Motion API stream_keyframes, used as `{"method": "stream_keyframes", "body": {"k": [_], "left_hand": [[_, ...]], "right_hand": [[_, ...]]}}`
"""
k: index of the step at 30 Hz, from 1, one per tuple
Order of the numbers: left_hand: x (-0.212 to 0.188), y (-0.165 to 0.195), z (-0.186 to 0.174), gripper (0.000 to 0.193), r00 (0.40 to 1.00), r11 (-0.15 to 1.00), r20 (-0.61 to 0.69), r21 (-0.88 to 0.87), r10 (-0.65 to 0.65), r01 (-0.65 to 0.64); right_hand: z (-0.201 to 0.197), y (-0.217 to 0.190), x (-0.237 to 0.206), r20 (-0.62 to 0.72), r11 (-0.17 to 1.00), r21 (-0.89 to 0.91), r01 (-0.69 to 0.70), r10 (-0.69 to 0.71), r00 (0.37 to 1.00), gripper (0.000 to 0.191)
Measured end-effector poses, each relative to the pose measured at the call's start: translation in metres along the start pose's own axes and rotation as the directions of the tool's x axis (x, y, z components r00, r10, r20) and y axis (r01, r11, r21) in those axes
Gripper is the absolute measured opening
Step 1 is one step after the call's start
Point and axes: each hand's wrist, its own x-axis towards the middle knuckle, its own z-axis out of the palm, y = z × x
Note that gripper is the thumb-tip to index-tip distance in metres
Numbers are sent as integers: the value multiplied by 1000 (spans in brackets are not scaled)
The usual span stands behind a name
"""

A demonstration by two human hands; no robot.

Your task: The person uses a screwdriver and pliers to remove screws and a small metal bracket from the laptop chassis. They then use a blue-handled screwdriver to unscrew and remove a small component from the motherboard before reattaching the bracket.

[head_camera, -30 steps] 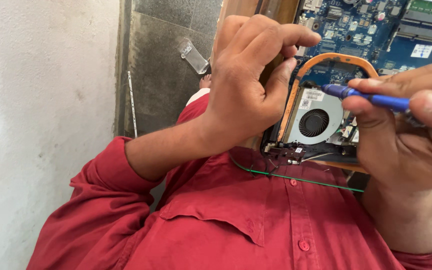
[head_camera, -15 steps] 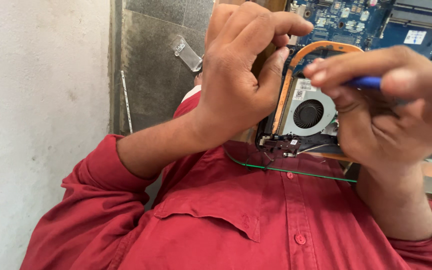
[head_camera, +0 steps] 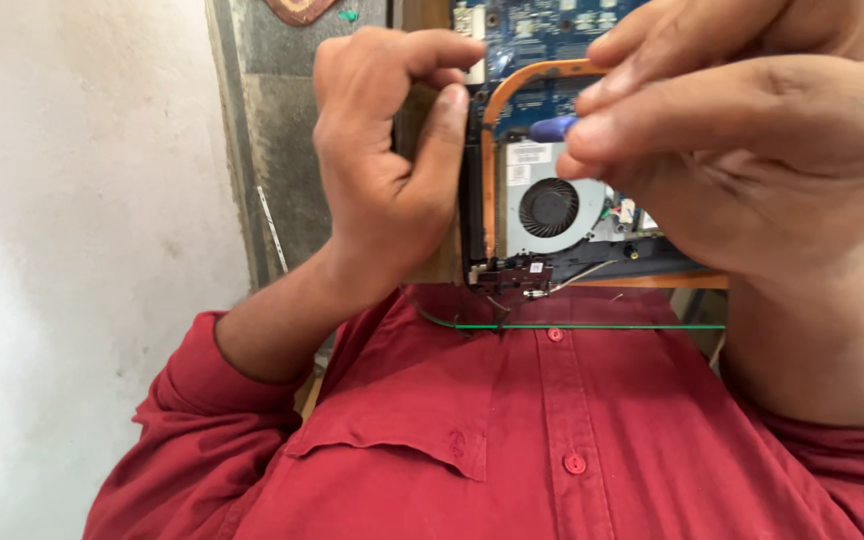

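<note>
Left hand (head_camera: 387, 170) curled, gripping opened laptop's (head_camera: 572, 215) black edge. Right hand (head_camera: 752, 140) pinches blue screwdriver handle (head_camera: 552, 127) above round fan (head_camera: 549, 207).

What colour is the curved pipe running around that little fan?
The curved pipe around the fan is orange, copper-like, seen in the head view.

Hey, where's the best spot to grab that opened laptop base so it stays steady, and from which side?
Probably the left edge of the opened laptop base, from the left, where the left hand already pinches it. That thin, bare rim offers a firm grip, clear of the cooling fan and orange-edged board.
</note>
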Motion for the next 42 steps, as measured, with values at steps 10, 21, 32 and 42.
{"method": "stream_keyframes", "body": {"k": [10,21,32,42], "left_hand": [[-13,6,6,24,983,986,83,30,163,-166],[-20,-4,7,27,983,990,119,11,141,-143],[-13,2,5,36,977,985,134,28,168,-173],[-7,16,9,46,951,936,197,215,239,-279]], "right_hand": [[4,1,6,-17,951,309,-13,19,1000,26],[3,1,5,44,930,368,-15,-1,999,32],[8,6,11,-6,979,123,161,-162,987,24],[17,-5,2,-133,989,-4,148,-147,980,16]]}}
